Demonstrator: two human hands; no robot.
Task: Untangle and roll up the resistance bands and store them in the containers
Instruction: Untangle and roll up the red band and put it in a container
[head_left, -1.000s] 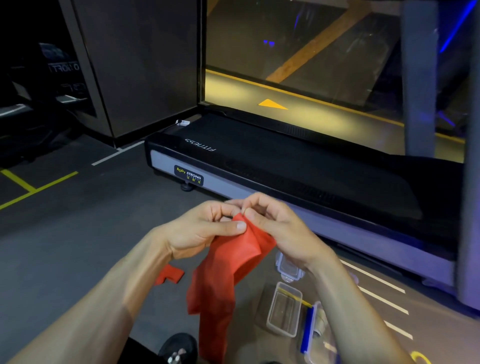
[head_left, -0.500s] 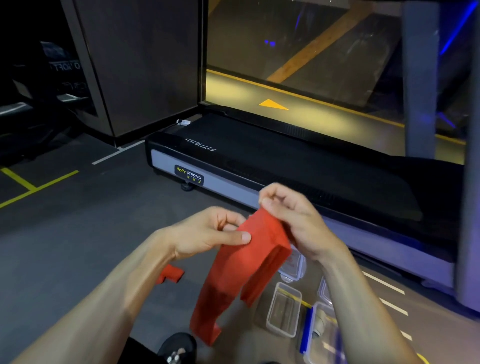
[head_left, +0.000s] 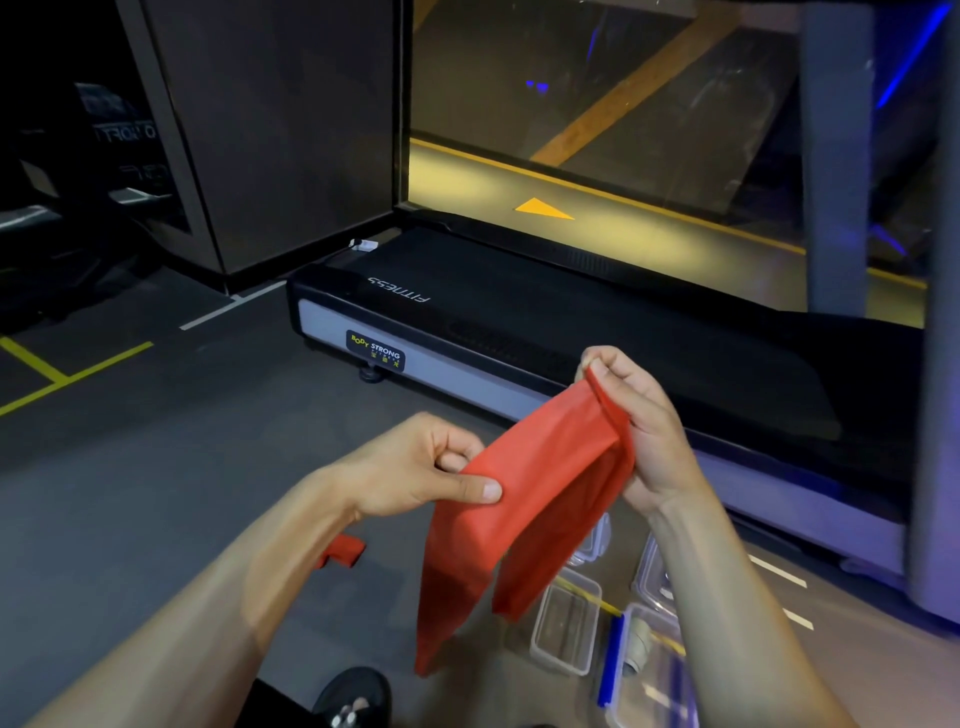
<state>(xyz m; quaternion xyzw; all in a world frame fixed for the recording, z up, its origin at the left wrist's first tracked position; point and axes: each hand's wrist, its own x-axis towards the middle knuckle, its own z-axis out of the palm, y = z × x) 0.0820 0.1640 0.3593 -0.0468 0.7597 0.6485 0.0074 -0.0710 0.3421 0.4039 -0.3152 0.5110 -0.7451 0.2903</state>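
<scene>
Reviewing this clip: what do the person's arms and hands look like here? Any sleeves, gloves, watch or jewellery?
Both forearms are bare up to the frame edge; no sleeves show. The left hand and right hand wear no gloves, and no rings, watch or wristband are visible. Fingernails look short and unpainted. Below, a dark shoe with pale lace hardware shows beside dark clothing at the bottom edge.

One head-worn view looks forward and down, close over the hands (head_left: 524, 457), toward a dim, perhaps glass-fronted treadmill (head_left: 571, 332).
</scene>
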